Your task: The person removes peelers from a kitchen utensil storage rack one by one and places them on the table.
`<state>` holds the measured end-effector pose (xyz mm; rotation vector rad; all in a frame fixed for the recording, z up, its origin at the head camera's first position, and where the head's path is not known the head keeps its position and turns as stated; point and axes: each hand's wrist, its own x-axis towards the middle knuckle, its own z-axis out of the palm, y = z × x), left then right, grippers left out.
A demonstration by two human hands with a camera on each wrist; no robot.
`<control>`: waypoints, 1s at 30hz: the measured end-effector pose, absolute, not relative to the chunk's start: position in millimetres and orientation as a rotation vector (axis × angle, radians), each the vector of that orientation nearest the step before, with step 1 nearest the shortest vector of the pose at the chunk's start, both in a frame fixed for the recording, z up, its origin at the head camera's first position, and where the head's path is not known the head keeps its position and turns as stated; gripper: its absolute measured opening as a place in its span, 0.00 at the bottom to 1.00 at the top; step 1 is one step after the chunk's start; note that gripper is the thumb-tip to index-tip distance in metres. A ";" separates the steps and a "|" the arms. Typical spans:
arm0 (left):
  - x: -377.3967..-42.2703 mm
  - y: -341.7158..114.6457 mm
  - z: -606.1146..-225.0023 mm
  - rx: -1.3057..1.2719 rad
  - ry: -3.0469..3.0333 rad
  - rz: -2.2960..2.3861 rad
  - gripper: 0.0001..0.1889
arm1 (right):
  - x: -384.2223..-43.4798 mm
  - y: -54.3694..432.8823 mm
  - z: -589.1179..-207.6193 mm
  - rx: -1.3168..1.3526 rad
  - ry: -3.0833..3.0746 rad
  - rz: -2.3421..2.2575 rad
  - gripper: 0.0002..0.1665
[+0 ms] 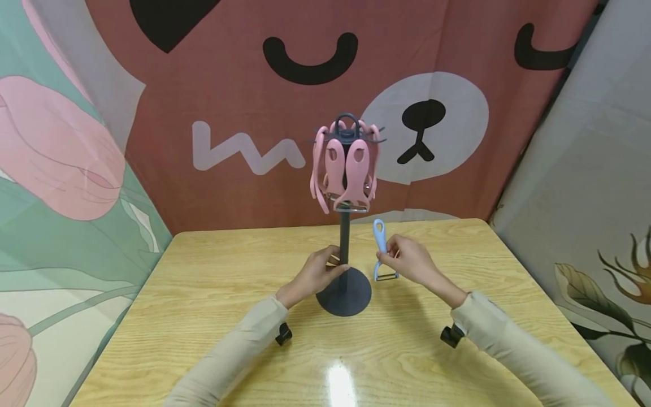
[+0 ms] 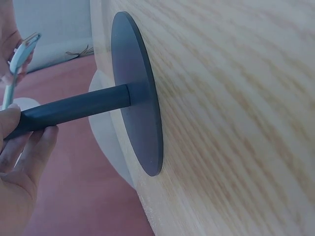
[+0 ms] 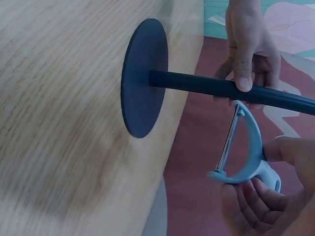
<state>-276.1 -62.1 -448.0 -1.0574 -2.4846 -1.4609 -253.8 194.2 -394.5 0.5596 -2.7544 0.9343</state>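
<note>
My left hand (image 1: 316, 272) grips the dark pole of a utensil stand (image 1: 344, 234) a little above its round base (image 1: 344, 302); thumb and fingers lie on either side of the pole in the right wrist view. A light blue Y-shaped peeler (image 3: 255, 147) is pinched between the thumb and fingers of my right hand (image 1: 411, 260), just right of the pole. Its handle loop points up and its metal blade down, over the wood. Pink peelers (image 1: 357, 169) hang by their handle holes from hooks around the top of the stand.
The stand rests on a light wooden table (image 1: 213, 294). Behind it hangs a reddish cloth (image 1: 229, 73) with a cartoon bear face. Patterned cloths close in the left and right sides. Small black devices (image 1: 284, 334) sit under both wrists.
</note>
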 end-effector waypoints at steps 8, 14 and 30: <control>-276.9 -61.3 -449.0 -1.053 -2.477 -1.452 0.14 | -255.7 192.9 -405.2 0.528 -2.870 0.897 0.14; -275.9 -61.3 -448.0 -1.052 -2.478 -1.455 0.14 | -257.2 191.7 -413.6 0.526 -2.934 0.814 0.14; -275.7 -62.0 -448.5 -1.045 -2.500 -1.435 0.15 | -257.0 189.8 -422.1 0.498 -3.032 0.782 0.15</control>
